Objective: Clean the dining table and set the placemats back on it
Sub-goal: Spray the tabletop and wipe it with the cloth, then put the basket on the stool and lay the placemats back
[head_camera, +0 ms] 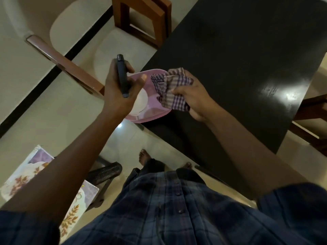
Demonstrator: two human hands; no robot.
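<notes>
My left hand [115, 92] grips the black spray head [122, 76] of a white bottle [141, 103], held upright over the near left edge of the dark dining table [230, 59]. My right hand [194, 99] clutches a bunched purple checked cloth [169, 89] just right of the bottle, above the table edge. Under both hands lies a pink oval dish [154, 113] that overhangs the table's edge. Floral placemats [23, 175] lie stacked at the lower left, off the table, partly hidden by my left arm.
A wooden chair [145, 20] stands at the table's far left, and a cushioned chair [113, 55] is pulled out beside it. Another chair [311, 121] is at the right end. A black plastic chair [106, 172] stands beside my bare feet.
</notes>
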